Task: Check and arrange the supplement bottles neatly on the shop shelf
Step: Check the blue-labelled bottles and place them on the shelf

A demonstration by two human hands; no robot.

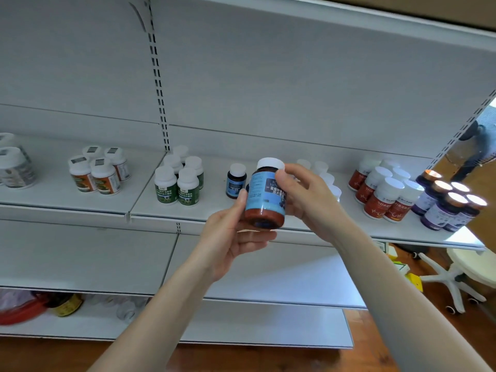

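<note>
Bottle, blue label [265, 194], amber body, white cap: held upright in the air in front of the shelf [61, 197], just forward of a matching blue-label bottle [236, 181] that stands alone there. Left hand [233, 237] cups the base, thumb up the bottle's left side. Right hand [308, 200] grasps the upper part, thumb just below the cap, fingers round the back. Label faces the person, judged so that it can be read and checked before placing.

Shelf stock, left to right: orange-label group [99, 173]; green-label group [177, 183]; the single blue one; white bottles [324, 175], partly hidden behind the right hand; red-label group [381, 191]; purple-label group [445, 208] with copper caps. Each kind stands in its own cluster, labels forward. The held bottle likely belongs beside its twin, where bare shelf shows.
</note>
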